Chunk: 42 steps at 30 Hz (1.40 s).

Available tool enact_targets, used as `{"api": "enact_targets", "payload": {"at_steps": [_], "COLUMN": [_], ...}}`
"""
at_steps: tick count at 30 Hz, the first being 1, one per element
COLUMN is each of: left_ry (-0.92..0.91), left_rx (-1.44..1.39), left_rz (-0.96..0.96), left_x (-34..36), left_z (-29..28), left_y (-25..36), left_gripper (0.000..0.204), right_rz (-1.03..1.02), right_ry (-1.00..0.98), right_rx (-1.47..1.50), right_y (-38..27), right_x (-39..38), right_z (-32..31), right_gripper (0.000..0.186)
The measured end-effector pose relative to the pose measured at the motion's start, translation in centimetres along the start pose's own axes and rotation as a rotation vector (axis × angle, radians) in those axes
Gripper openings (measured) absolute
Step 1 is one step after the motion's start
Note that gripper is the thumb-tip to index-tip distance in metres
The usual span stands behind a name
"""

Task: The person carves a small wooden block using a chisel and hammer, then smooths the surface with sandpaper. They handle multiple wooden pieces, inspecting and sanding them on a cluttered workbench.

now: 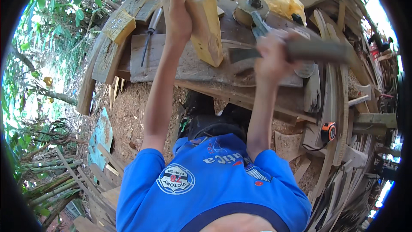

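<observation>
My left hand (178, 13) is closed on the upper left side of a thick yellowish wooden block (205, 25), which stands tilted on the workbench board (148, 62). Its fingers are partly hidden at the block's far end. To the right, my right hand (274, 58) grips a hatchet-like tool, smeared by motion. A dark, flared blade (243, 55) points left toward the block, apart from it, and a thick brown handle (319, 51) extends to the right. Beside my left forearm lies a screwdriver-like tool (151, 32) with a thin dark shaft.
Beyond my right hand stand a round container with a dark knob (253, 8) and a yellowish plastic bag (281, 2). A cut wood block (119, 26) sits at the bench's left. An orange tape measure (328, 132) rests among planks at right. Wood shavings (128, 120) cover the ground.
</observation>
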<state>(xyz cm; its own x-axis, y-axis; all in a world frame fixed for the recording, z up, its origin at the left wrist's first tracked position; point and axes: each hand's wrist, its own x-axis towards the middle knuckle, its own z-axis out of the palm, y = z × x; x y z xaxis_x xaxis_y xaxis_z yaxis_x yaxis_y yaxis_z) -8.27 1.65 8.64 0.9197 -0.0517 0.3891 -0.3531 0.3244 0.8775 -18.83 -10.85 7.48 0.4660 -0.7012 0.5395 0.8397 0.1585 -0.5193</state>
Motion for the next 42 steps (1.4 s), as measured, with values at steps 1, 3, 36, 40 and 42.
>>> {"api": "enact_targets", "payload": {"at_steps": [1,3,36,40,42], "left_ry": [-0.003,-0.023,0.000,0.019,0.048], "left_rx": [0.006,0.019,-0.265,-0.198,-0.183], "left_rz": [0.043,0.090,-0.188,-0.158,-0.109], "left_x": [0.1,-0.6,2.0,4.5,4.1], "left_z": [-0.2,-0.1,-3.2,-3.9,-3.3], "left_y": [0.1,-0.1,-1.0,-2.0,-2.0], "left_gripper": [0.039,0.038,0.036,0.042,0.038], "right_rz": [-0.184,-0.334,0.149,0.155,0.113], "right_ry": [0.001,-0.227,-0.140,-0.205,-0.161], "right_rx": [-0.100,-0.055,-0.239,-0.156,-0.211], "right_y": [-1.8,-5.8,4.2,4.4,4.3], "right_x": [0.6,3.0,-0.5,-0.3,-0.3], "right_z": [0.6,0.1,0.2,0.4,0.3], "right_gripper": [0.010,0.008,0.014,0.015,0.013]}}
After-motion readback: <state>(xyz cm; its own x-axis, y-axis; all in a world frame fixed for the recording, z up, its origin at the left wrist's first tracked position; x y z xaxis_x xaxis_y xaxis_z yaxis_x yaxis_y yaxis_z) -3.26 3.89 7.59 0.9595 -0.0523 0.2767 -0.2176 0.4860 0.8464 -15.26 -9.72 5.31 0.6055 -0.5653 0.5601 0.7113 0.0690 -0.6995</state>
